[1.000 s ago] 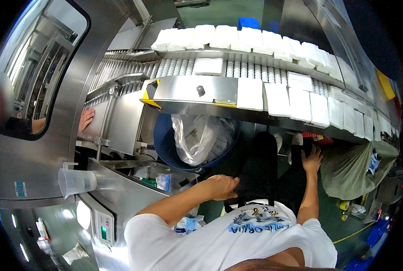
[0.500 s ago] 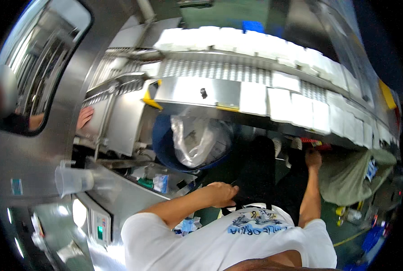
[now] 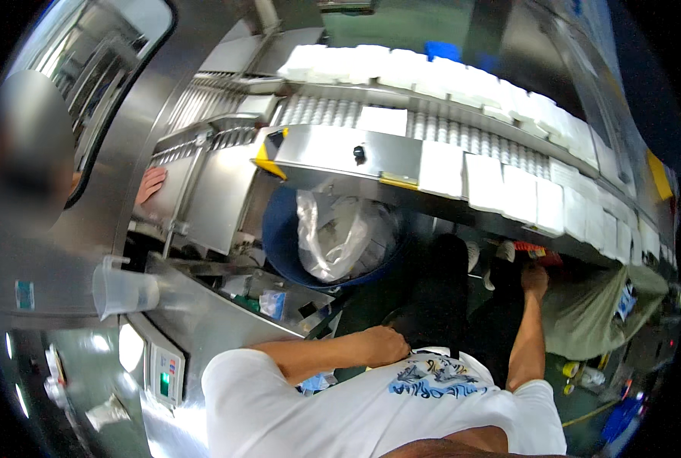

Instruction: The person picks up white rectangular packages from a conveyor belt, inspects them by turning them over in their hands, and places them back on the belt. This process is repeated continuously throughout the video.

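Observation:
My left hand [image 3: 388, 346] is held at my waist, by the hem of my white T-shirt [image 3: 440, 385]. Its fingers are curled into a closed shape; what they hold, if anything, is hidden. My right hand [image 3: 535, 280] hangs low at my right side, just below the conveyor's near edge. A red object [image 3: 552, 258] lies by its fingertips, and I cannot tell whether the two touch. The fingers there are mostly hidden. White folded bundles [image 3: 522, 189] stand in a row along the conveyor's near ledge. Another white bundle [image 3: 384, 120] lies on the rollers.
A blue bin [image 3: 279, 248] with a clear plastic liner stands under the steel ledge [image 3: 333, 149]. A scale [image 3: 165, 374] and a clear jug [image 3: 127, 290] are at left. Another person's hand [image 3: 151, 185] rests on a metal plate. Greenish cloth [image 3: 585, 317] hangs at right.
My left hand has drawn in against my waist and its fingers have curled more. A white bundle now shows on the rollers behind the ledge. My view has shifted slightly.

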A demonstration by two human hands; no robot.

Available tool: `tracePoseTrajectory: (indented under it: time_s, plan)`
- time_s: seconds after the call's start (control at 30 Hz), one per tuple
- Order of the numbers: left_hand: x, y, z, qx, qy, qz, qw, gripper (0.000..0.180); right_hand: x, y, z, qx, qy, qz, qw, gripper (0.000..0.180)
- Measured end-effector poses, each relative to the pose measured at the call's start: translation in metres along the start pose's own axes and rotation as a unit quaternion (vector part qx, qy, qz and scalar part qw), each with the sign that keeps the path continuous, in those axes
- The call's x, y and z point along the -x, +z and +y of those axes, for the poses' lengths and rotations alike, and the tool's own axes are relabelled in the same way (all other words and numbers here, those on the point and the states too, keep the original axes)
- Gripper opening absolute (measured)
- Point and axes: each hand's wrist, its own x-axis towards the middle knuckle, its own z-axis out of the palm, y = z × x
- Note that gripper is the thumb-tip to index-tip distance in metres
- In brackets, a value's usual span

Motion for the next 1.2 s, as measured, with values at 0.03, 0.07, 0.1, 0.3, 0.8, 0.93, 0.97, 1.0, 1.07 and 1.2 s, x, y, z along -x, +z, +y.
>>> tracePoseTrajectory:
  time_s: [0.03, 0.07, 0.1, 0.3, 0.8, 0.93, 0.97, 1.0, 1.07, 1.2]
  plan:
    - [-0.002, -0.008, -0.005, -0.013, 0.031, -0.011, 0.999, 0.02, -0.006, 0.01, 0.032, 0.103, -0.04, -0.002, 0.994, 0.056]
    - [-0.002, -0.002, -0.003, -0.008, 0.021, -0.011, 1.0, 0.019, 0.0, 0.009, 0.005, 0.003, -0.018, 0.056, 0.998, 0.053]
    - [-0.001, 0.007, 0.0, -0.001, 0.002, -0.008, 1.0, 0.019, -0.003, -0.006, -0.027, -0.07, 0.074, -0.031, 0.994, 0.044]
    - [0.001, 0.015, -0.007, 0.003, 0.005, 0.009, 1.0, 0.019, 0.001, -0.011, -0.033, -0.012, 0.032, -0.009, 0.999, 0.058]
    - [-0.003, 0.017, -0.014, 0.007, 0.004, -0.017, 1.0, 0.023, -0.02, 0.013, -0.002, 0.033, 0.02, 0.01, 0.999, 0.042]
    - [-0.008, 0.019, -0.016, -0.004, -0.013, -0.038, 0.999, 0.023, -0.002, -0.003, -0.02, -0.042, 0.048, 0.043, 0.997, 0.042]
    - [-0.006, 0.017, -0.013, 0.002, -0.022, -0.041, 0.999, 0.023, 0.001, -0.01, -0.025, -0.042, 0.048, 0.036, 0.997, 0.043]
    - [-0.006, 0.017, -0.013, 0.002, -0.023, -0.04, 0.999, 0.023, 0.004, -0.017, -0.03, -0.042, 0.049, 0.028, 0.997, 0.043]
    - [-0.002, 0.023, -0.008, 0.014, -0.035, -0.032, 0.999, 0.023, 0.005, -0.028, -0.051, -0.052, 0.041, 0.001, 0.998, 0.048]
    - [-0.007, 0.027, -0.021, -0.015, 0.037, -0.018, 0.999, 0.023, -0.006, -0.001, -0.005, -0.038, 0.055, 0.024, 0.997, 0.059]
